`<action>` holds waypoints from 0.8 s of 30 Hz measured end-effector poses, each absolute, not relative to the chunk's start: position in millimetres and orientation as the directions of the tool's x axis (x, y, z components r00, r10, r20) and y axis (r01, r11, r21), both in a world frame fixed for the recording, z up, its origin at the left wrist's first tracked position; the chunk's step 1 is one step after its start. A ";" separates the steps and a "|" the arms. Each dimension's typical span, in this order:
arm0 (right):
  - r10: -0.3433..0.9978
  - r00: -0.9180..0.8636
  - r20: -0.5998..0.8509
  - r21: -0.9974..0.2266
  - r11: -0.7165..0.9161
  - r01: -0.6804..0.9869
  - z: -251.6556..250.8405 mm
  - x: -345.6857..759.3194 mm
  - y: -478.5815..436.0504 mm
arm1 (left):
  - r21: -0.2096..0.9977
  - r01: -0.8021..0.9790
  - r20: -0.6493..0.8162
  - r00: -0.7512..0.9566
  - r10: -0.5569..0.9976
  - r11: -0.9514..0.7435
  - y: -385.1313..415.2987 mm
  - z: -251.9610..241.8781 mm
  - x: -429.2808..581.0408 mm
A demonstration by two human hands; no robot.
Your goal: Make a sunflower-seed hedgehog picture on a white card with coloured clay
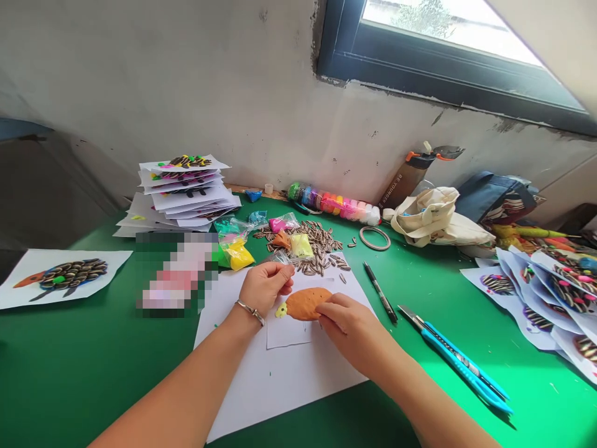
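An orange modelling-clay body [305,305] with a small yellow clay head [281,310] and a dark eye lies on a small drawn-on paper [284,339], which rests on a larger white sheet [247,392]. My right hand [349,323] has its fingers closed at the right end of the orange clay, covering that end. Above the yellow head, my left hand [268,286] is closed in a pinch; what its fingertips hold, if anything, is hidden. Clear plastic [280,257] shows just behind these fingertips. Striped sunflower seeds [319,246] are heaped beyond both hands.
Bags of yellow clay [239,254] and pink clay [283,222] lie by the seeds. A pen [380,292], a blue utility knife [459,358] and a tape roll [374,238] are on the right. Seed-picture stacks [186,202] stand left and right. A bottle [405,177] leans on the wall.
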State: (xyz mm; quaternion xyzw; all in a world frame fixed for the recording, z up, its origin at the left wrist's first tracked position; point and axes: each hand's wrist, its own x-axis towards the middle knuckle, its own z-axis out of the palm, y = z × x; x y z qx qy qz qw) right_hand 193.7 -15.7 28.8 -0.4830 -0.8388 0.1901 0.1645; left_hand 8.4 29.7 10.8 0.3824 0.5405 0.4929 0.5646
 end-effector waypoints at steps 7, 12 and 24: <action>0.888 -0.441 0.131 -0.426 0.453 0.783 22.4 201.1 -23.4 | 0.960 -0.169 -0.239 -0.075 0.968 0.224 30.5 11.1 9.4; 0.862 -0.418 0.286 -0.448 0.506 0.737 1.7 204.5 -31.3 | 0.965 -0.152 -0.227 -0.070 0.971 0.215 29.2 10.5 11.5; 0.858 -0.435 0.272 -0.474 0.513 0.716 -4.3 203.3 -31.3 | 0.956 -0.180 -0.246 -0.061 0.967 0.232 29.0 10.3 13.5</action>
